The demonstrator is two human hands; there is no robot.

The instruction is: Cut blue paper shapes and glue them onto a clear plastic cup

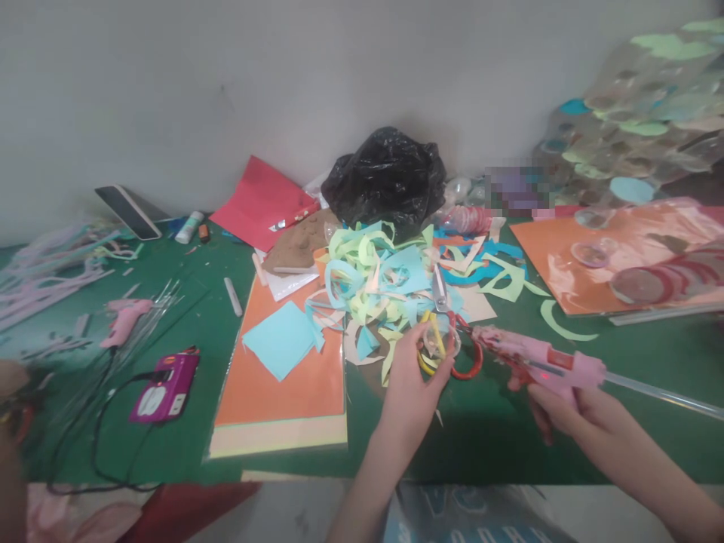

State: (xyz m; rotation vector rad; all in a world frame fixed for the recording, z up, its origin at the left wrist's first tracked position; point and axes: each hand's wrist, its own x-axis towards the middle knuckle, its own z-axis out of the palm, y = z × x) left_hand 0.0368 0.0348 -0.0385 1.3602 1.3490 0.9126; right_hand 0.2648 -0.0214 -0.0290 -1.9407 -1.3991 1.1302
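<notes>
- The fingers [419, 353] of the left hand [408, 392] were pinched together on a small clear plastic piece [435, 338], with yellow paper strips [425, 360] curling around it.
- Red-handled scissors [442, 296] lay just behind that piece, their blades pointing away from the person; I could not tell whether the left hand touched them.
- The fingers [544, 411] of the right hand [582, 426] were wrapped around the grip of a pink hot glue gun [537, 358], its nozzle aimed toward the clear piece and a long glue stick [664, 396] trailing from its back.
- Beside the hands rose a heap of pale green and light blue paper offcuts [373, 290], so a good deal of cutting had been done.
- Left of the heap, a cut light blue square [280, 339] rested on a stack of orange paper [283, 396].
- Whole sheets remained, including a red sheet [260, 204].
- At the far right, round discs [639, 285] sat on an orange sheet [571, 264], near a hanging panel of clear discs with paper shapes [639, 113].
- A second pink glue gun [125, 320] lay on the green tabletop [175, 302] at the left, near a black plastic bag [385, 181].
</notes>
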